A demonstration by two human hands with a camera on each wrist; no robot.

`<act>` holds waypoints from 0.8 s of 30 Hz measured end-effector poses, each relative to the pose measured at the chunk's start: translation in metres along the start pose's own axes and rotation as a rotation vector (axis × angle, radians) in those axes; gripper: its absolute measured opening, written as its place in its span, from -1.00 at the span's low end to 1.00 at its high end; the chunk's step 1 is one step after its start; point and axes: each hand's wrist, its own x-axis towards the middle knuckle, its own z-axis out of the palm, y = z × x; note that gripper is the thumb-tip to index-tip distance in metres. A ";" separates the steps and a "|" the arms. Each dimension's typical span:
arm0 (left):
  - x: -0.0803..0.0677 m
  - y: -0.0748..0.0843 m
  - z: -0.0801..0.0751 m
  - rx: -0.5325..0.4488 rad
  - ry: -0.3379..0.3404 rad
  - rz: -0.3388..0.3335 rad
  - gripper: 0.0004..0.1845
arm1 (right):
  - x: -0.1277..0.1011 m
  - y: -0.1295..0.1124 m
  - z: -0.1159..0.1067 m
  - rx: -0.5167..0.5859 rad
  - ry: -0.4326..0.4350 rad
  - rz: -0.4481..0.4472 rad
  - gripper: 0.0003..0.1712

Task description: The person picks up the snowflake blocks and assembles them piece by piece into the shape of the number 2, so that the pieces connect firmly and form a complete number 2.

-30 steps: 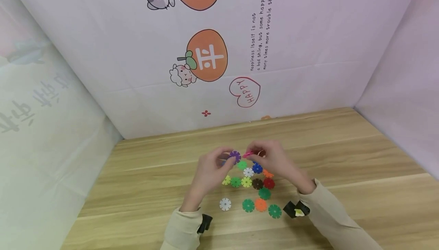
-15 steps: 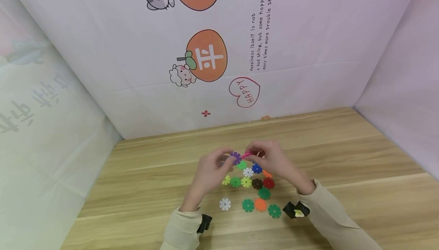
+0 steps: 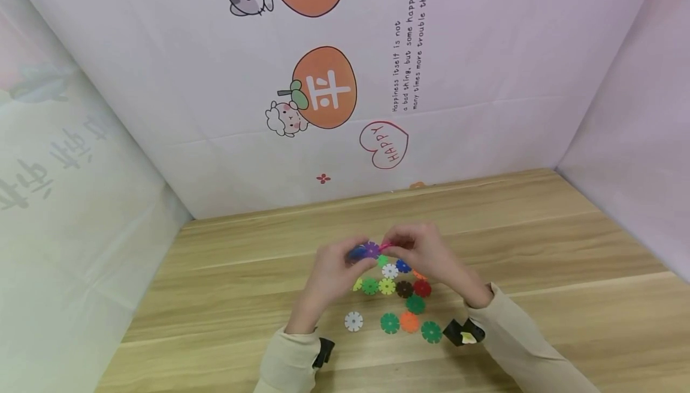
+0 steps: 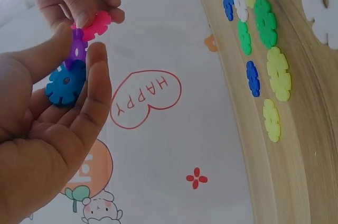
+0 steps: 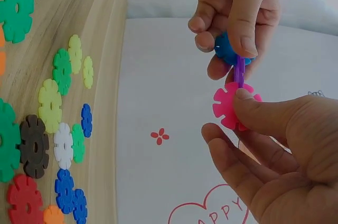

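Observation:
Above the back of the scattered pieces, my two hands meet over a short chain of notched plastic snowflake discs. My left hand (image 3: 334, 273) holds the blue disc (image 4: 66, 89) and the purple disc (image 4: 77, 49) between thumb and fingers. The purple one stands edge-on to the blue one, slotted into it. From the other side my right hand (image 3: 426, 252) pinches a pink disc (image 5: 224, 105) between thumb and fingers. Its edge meets the purple disc's rim, and in both wrist views the two overlap. Fingertips hide part of each disc.
On the wooden table (image 3: 226, 297) several loose discs lie flat below the hands, among them a white disc (image 3: 353, 321), an orange disc (image 3: 409, 322), a brown disc (image 3: 404, 289) and a red disc (image 3: 422, 288). A printed white cloth (image 3: 458, 129) rises behind the table.
The gap between the purple and pink discs has closed. My left thumb has shifted off the purple disc's face, and the blue disc now shows beside it in the head view.

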 end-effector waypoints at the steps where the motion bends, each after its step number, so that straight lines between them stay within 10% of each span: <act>1: 0.000 0.000 0.000 0.008 0.005 0.004 -0.58 | 0.000 0.000 0.000 0.010 0.003 0.000 -0.90; 24: 0.000 0.004 0.000 -0.019 0.024 0.063 -0.61 | 0.001 -0.001 0.000 0.089 0.084 -0.065 -0.83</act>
